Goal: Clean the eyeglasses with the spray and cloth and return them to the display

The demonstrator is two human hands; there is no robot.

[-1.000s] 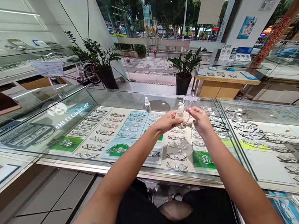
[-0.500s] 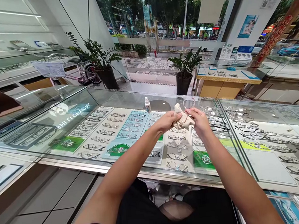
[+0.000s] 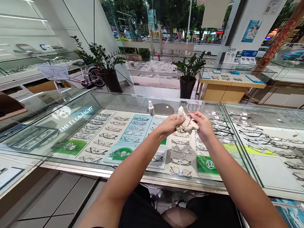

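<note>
Above the glass display counter (image 3: 130, 101), my left hand (image 3: 170, 125) is closed on a crumpled cream cloth (image 3: 186, 126), its thumb pressed on top. My right hand (image 3: 203, 124) pinches a thin-framed pair of eyeglasses (image 3: 193, 106) just to the right of the cloth. A rounded rim sticks up past the right fingertips. The rest of the frame is covered by cloth and fingers. Both hands are close together, with the cloth between them. A small white bottle (image 3: 151, 108) stands upright on the counter top, beyond my left hand.
Rows of eyeglasses (image 3: 181, 161) lie under the glass, among green cards (image 3: 207, 164). A second display case (image 3: 275, 168) adjoins on the right. Past the counter stand two potted plants (image 3: 188, 85) (image 3: 110, 80), a bicycle (image 3: 87, 77) and a wooden table (image 3: 225, 88).
The view has shifted slightly, so the scene sits a little lower and to the right. Both hands keep their grip on the cloth and the eyeglasses, with only slight movement.
</note>
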